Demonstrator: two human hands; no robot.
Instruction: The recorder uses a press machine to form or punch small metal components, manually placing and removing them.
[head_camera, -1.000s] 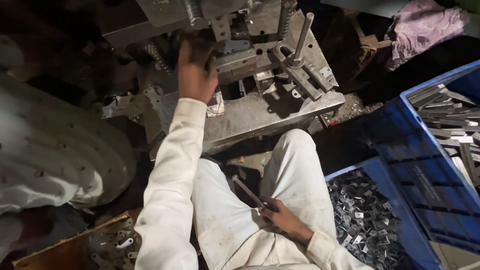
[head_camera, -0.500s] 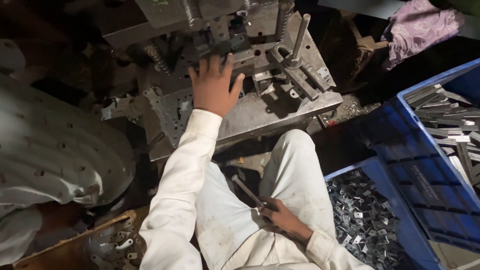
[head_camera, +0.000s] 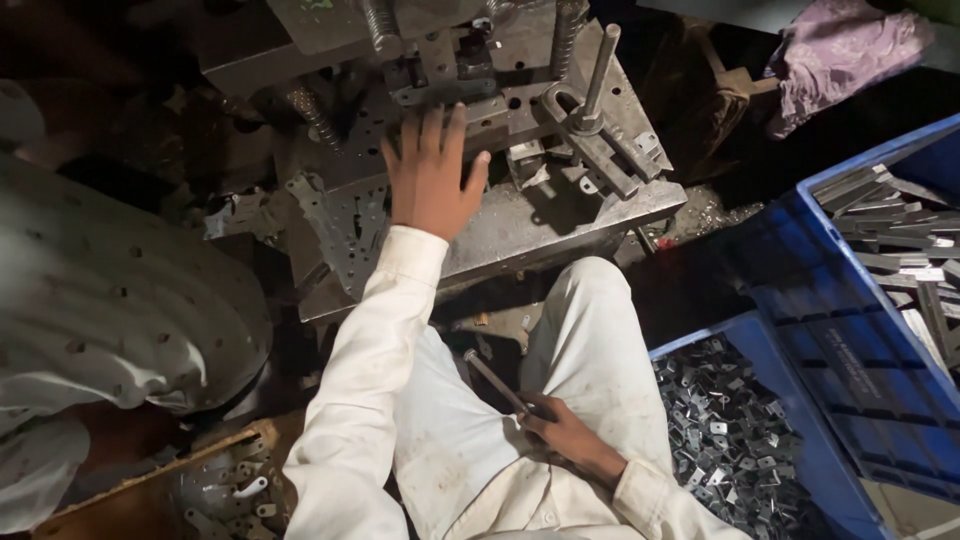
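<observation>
A blue crate (head_camera: 800, 360) at the right holds long metal strips (head_camera: 890, 240), and a second blue bin (head_camera: 760, 350) just below it is heaped with small stamped brackets (head_camera: 720, 430). A purple cloth (head_camera: 840, 50) lies crumpled at the top right. At the left sits a big perforated metal disc (head_camera: 100, 290), with a wooden box (head_camera: 150, 480) of small metal parts (head_camera: 225, 490) below it.

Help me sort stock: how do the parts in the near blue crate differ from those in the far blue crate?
The near blue crate holds small, stubby bent metal pieces heaped at random; the far blue crate holds long flat metal strips lying roughly side by side. The small pieces look darker, the strips paler. Both are grey metal in blue plastic crates.
</observation>
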